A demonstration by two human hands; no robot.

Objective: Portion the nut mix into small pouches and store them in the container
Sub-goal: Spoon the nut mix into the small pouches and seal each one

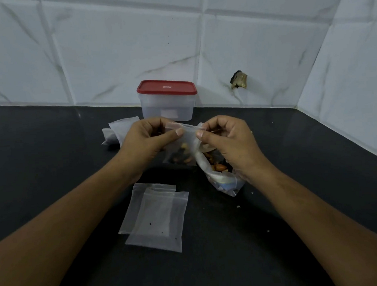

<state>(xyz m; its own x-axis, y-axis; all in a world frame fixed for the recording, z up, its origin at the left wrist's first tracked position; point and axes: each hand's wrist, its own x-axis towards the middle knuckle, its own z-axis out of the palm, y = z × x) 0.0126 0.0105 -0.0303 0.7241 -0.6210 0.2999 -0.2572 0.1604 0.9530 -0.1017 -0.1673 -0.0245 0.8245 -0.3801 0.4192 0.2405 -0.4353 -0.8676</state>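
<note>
Head view: both hands pinch the top strip of a small pouch [184, 147] holding a few nuts, the left hand [147, 139] at its 9 o'clock corner and the right hand [225, 140] at 3 o'clock, apparently pressing the seal. From that pouch, the open nut mix bag [221, 176] lies at 4 o'clock. Two empty pouches [157, 218] overlap at 6 o'clock. More pouches [117, 131] lie at 10 o'clock, contents unclear. The container [168, 108] stands at 12 o'clock, red lid [166, 87] on. Portioning seems midway; nothing looks stored yet.
</note>
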